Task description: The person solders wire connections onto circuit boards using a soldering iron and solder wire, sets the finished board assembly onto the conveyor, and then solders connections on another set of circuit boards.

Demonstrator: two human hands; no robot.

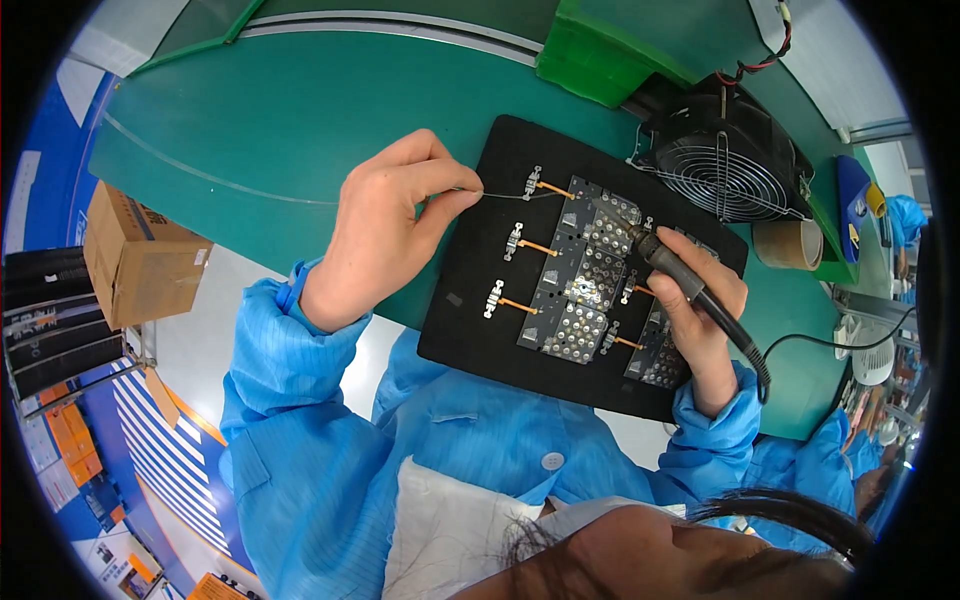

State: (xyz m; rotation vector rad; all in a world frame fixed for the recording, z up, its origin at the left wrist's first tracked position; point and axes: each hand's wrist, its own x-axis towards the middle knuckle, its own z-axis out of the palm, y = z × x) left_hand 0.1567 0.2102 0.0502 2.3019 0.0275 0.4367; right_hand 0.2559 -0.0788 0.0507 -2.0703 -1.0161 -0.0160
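A thin solder wire (pixel 250 189) is pinched between the thumb and forefinger of my left hand (pixel 385 220). Its free end reaches right toward the top corner of a grey circuit board panel (pixel 552 290). My right hand (pixel 705 310) grips a black soldering iron (pixel 690 282), its tip pointing up and left over the same panel; whether it touches is too small to tell. Small white-and-metal connectors (pixel 513 243) sit beside the panel, joined by short orange strips. Partly behind my right hand lies a second panel (pixel 655 352). Both panels rest on a black mat (pixel 462 320).
A black fan (pixel 722 155) with a wire guard stands at the back right, near a green bin (pixel 605 55). A tape roll (pixel 788 245) sits right of the mat on the green table (pixel 330 90). The iron's cable (pixel 840 343) trails right. A cardboard box (pixel 142 255) stands left, beyond the table edge.
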